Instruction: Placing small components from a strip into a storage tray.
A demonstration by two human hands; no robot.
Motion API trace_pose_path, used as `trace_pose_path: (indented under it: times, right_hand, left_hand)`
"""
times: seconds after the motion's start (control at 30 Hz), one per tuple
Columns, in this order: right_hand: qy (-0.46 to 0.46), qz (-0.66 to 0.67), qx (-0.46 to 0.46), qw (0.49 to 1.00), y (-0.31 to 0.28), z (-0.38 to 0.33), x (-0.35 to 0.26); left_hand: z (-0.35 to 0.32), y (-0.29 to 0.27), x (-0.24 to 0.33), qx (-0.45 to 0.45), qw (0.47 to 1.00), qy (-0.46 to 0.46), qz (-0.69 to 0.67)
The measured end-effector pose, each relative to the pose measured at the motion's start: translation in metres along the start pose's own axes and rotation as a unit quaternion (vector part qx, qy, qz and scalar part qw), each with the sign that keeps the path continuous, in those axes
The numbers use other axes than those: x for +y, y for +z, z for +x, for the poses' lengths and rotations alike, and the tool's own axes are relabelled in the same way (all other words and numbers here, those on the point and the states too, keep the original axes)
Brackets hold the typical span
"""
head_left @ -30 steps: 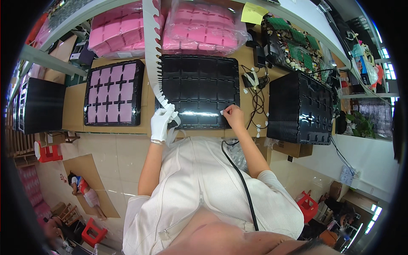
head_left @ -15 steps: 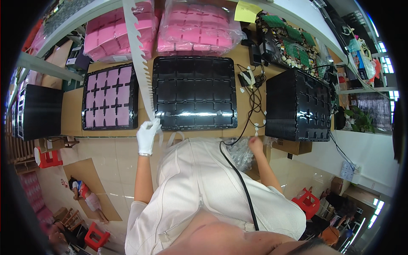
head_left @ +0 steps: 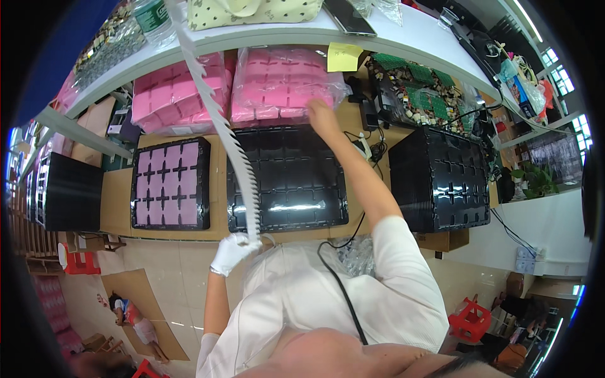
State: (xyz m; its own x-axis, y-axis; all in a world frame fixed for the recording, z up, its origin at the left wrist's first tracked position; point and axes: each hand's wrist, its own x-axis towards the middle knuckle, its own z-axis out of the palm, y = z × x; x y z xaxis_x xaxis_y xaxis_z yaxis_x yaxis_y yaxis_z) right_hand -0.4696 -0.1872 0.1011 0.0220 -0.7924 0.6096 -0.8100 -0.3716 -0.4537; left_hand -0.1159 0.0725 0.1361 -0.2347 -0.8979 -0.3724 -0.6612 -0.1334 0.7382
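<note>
A: Gloved left hand [head_left: 232, 251] pinches the lower end of a long white notched plastic strip [head_left: 222, 126], which arcs up over the empty black compartment tray [head_left: 287, 179].

B: Handling?

A: Light and whippy, I'd judge (grip near an end). Bare right hand [head_left: 322, 116] reaches the clear bag of pink foam blocks [head_left: 277, 85]; its closure I cannot tell.

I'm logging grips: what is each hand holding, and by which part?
The gloved left hand grips the long white notched strip by its lower end. The bare right hand reaches the bagged pink foam pads, holding nothing.
</note>
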Motion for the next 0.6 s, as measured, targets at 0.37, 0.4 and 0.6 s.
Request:
trace_pose_path:
  times: [0.37, 0.4, 0.6]
  right_hand:
    - [-0.065, -0.193, -0.351, 0.914, 0.043, 0.068, 0.022]
    - [-0.052, -0.160, -0.356, 0.919, 0.041, 0.073, 0.029]
    - [0.104, 0.038, -0.410, 0.905, 0.041, 0.092, 0.062]
  left_hand:
    - [-0.003, -0.030, 0.005, -0.125, 0.990, -0.069, -0.009]
    - [0.001, -0.035, -0.001, -0.148, 0.984, -0.066, -0.073]
    - [0.041, -0.091, 0.018, -0.231, 0.960, -0.111, 0.109]
